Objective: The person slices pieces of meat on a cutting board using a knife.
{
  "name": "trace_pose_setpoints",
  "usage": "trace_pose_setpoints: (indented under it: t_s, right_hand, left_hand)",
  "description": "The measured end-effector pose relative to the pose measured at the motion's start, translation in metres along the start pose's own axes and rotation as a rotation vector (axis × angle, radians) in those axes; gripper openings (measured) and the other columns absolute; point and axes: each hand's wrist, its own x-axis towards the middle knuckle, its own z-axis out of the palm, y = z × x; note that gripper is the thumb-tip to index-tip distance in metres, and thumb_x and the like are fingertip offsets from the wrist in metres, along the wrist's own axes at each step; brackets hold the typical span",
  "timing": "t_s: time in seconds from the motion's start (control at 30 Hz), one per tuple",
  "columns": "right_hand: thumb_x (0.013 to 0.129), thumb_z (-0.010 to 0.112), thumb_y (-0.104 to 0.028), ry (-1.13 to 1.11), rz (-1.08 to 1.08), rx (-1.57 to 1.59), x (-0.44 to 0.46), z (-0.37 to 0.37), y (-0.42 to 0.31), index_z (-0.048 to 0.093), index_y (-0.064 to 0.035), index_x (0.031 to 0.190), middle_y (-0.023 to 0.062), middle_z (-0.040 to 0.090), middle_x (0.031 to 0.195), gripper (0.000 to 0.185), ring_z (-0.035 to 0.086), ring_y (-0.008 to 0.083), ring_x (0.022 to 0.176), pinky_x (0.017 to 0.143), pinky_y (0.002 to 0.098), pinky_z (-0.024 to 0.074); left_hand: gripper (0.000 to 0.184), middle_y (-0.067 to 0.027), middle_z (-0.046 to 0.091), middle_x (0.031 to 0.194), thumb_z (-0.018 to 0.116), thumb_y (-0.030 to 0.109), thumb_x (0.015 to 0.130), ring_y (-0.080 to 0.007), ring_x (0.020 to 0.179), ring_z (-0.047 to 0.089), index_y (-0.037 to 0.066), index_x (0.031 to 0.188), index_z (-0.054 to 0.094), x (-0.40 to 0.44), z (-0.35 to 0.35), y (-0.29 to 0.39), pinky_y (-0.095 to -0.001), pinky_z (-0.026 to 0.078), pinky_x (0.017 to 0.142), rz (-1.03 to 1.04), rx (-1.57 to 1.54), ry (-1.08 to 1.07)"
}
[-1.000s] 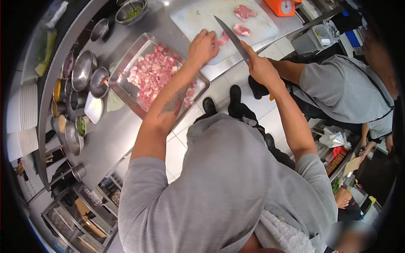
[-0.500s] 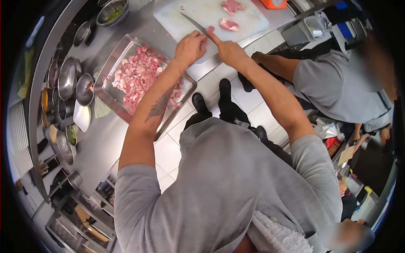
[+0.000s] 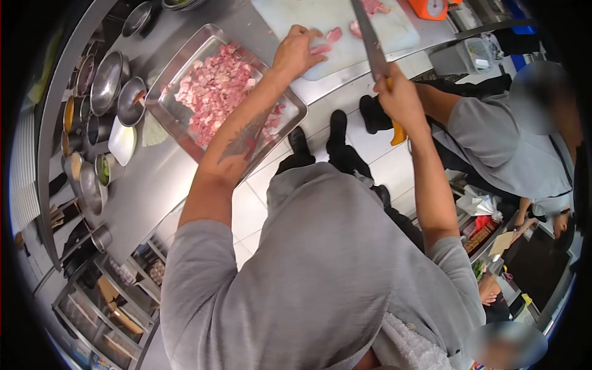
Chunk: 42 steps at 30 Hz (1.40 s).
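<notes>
A long kitchen knife [image 3: 372, 46] with a yellow handle is in my right hand [image 3: 402, 102], fingers wrapped round the grip. Its blade is raised and points away from me, over the right part of the white cutting board [image 3: 280, 13]. On the board, my left hand [image 3: 297, 54] has its thumb and fingers about a piece of raw meat [image 3: 319, 49]. Another small piece of meat [image 3: 334, 34] lies just beyond its fingertips. Further pieces, including a larger piece of meat [image 3: 375, 6], lie partly behind the blade.
Left of the board, a metal tray [image 3: 161, 102] holds a heap of diced raw meat [image 3: 219, 89], partly hidden by my forearm. Metal bowls [image 3: 106, 83] line the counter's left side. An orange scale [image 3: 430, 8] stands beyond the board. A co-worker [image 3: 493, 123] is close on my right.
My right hand has lifted the knife off the meat and drawn it right and toward me. My left hand has loosened from a tight curl, its fingers now around a piece of meat.
</notes>
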Motion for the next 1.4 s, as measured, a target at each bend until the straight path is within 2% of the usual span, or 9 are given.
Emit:
trace_pose_setpoints:
  t_s: [0.07,0.17,0.23,0.57,0.77,0.83,1.17,1.33,1.4]
  right_hand:
    - [0.102,0.05,-0.02,-0.061,0.173,0.287,-0.02,-0.016,-0.037,0.048,-0.0014,0.115,0.0349,0.067,0.089,0.022,0.066,0.0535,0.088,0.078,0.0631,0.0498]
    - [0.103,0.048,-0.02,-0.043,-0.068,-0.133,-0.02,0.012,0.0,0.046,-0.0013,0.115,0.0352,0.067,0.087,0.022,0.066,0.055,0.084,0.076,0.0646,0.0493]
    - [0.098,0.046,-0.012,-0.116,-0.008,-0.285,-0.028,0.021,0.0,0.046,-0.0012,0.112,0.0361,0.066,0.082,0.018,0.065,0.0573,0.08,0.073,0.0645,0.051]
    - [0.094,0.045,-0.007,-0.198,-0.053,-0.236,-0.002,0.063,0.012,0.044,0.004,0.114,0.0377,0.067,0.087,0.022,0.066,0.0564,0.086,0.078,0.0645,0.0512]
    - [0.096,0.044,-0.008,-0.293,0.027,-0.105,0.066,0.042,-0.034,0.045,0.0012,0.116,0.0365,0.068,0.091,0.023,0.067,0.055,0.087,0.078,0.0628,0.0513]
    - [0.096,0.045,-0.008,-0.147,-0.13,-0.214,0.056,0.032,-0.03,0.045,0.0005,0.117,0.0361,0.068,0.09,0.023,0.067,0.0547,0.086,0.078,0.0624,0.0516]
    - [0.089,0.048,-0.002,-0.309,0.022,-0.373,-0.044,0.018,-0.028,0.048,0.0059,0.118,0.0363,0.068,0.087,0.03,0.068,0.0547,0.086,0.078,0.0622,0.0528]
    - [0.093,0.044,-0.006,-0.172,-0.147,-0.233,0.04,0.081,0.001,0.046,0.0051,0.126,0.0339,0.069,0.093,0.035,0.068,0.0537,0.078,0.072,0.0607,0.055]
    - [0.093,0.043,-0.005,-0.336,0.028,-0.164,0.046,0.045,-0.038,0.046,0.0035,0.125,0.0331,0.07,0.095,0.034,0.068,0.053,0.077,0.071,0.0601,0.0556]
  left_hand:
    - [0.045,-0.0144,0.067,0.111,0.082,0.035,0.081,-0.0321,0.113,0.065,0.011,0.117,0.07,0.004,-0.012,0.002,-0.0407,0.053,0.097,-0.058,0.077,0.015]
    - [0.041,-0.0124,0.066,0.107,0.08,0.032,0.081,-0.0323,0.108,0.065,0.009,0.114,0.071,0.007,0.002,-0.01,-0.0417,0.053,0.096,0.06,0.049,-0.05]
    - [0.033,-0.0113,0.067,0.102,0.078,0.027,0.081,-0.0333,0.1,0.066,0.011,0.109,0.071,0.011,0.014,-0.015,-0.0429,0.054,0.09,0.214,0.018,-0.074]
    - [0.017,-0.0133,0.066,0.093,0.071,0.01,0.078,-0.0361,0.095,0.066,0.003,0.094,0.071,0.006,0.022,-0.015,-0.0434,0.056,0.086,0.222,-0.087,-0.017]
    - [0.017,-0.0107,0.067,0.096,0.075,0.017,0.082,-0.0334,0.093,0.066,0.004,0.089,0.067,0.001,0.009,0.003,-0.0421,0.055,0.085,0.013,-0.201,0.064]
    - [0.017,-0.01,0.067,0.095,0.076,0.018,0.082,-0.0327,0.093,0.067,0.005,0.09,0.067,0.0,0.001,0.007,-0.0414,0.055,0.084,0.024,-0.14,0.145]
    - [0.012,-0.0105,0.068,0.093,0.072,0.012,0.08,-0.0332,0.089,0.068,0.005,0.089,0.068,-0.004,0.011,-0.014,-0.0421,0.055,0.08,0.171,-0.064,0.03]
    - [0.015,-0.0102,0.068,0.091,0.074,0.013,0.079,-0.0316,0.083,0.068,0.005,0.089,0.068,0.0,0.014,-0.023,-0.0406,0.056,0.075,0.196,-0.087,0.043]
    - [0.02,-0.0108,0.068,0.09,0.077,0.017,0.079,-0.0288,0.08,0.068,0.004,0.091,0.066,0.0,0.011,-0.017,-0.0403,0.056,0.073,0.129,-0.112,0.032]
